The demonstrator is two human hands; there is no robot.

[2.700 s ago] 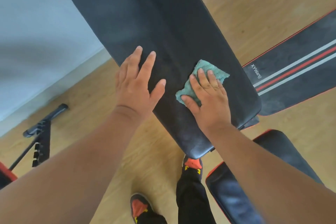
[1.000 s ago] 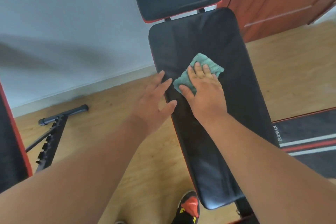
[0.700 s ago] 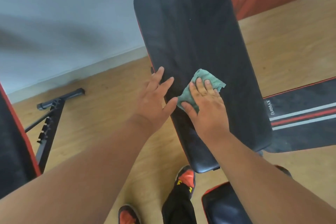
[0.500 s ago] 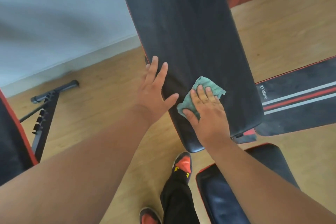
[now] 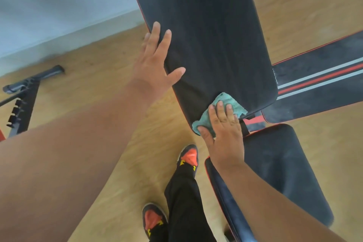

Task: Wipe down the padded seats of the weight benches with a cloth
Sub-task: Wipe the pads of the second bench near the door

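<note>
A long black padded backrest (image 5: 206,35) of a weight bench runs from the top of the view down to the middle. My right hand (image 5: 224,133) presses a crumpled teal cloth (image 5: 227,104) flat against the pad's near end, fingers straight over it. My left hand (image 5: 155,61) rests open on the pad's left edge, fingers spread, thumb lying on the top surface. Below the backrest sits the bench's black seat pad (image 5: 275,173) with red trim, partly covered by my right forearm.
A black mat with red and white stripes (image 5: 318,80) lies on the wooden floor to the right. A black metal frame part (image 5: 21,100) lies at the left by the white wall. My legs and red-and-black shoes (image 5: 188,157) stand just left of the seat pad.
My right hand has slid the cloth down the backrest to its near end. My left hand stayed on the left edge. The view tilted downward, bringing the seat pad into sight.
</note>
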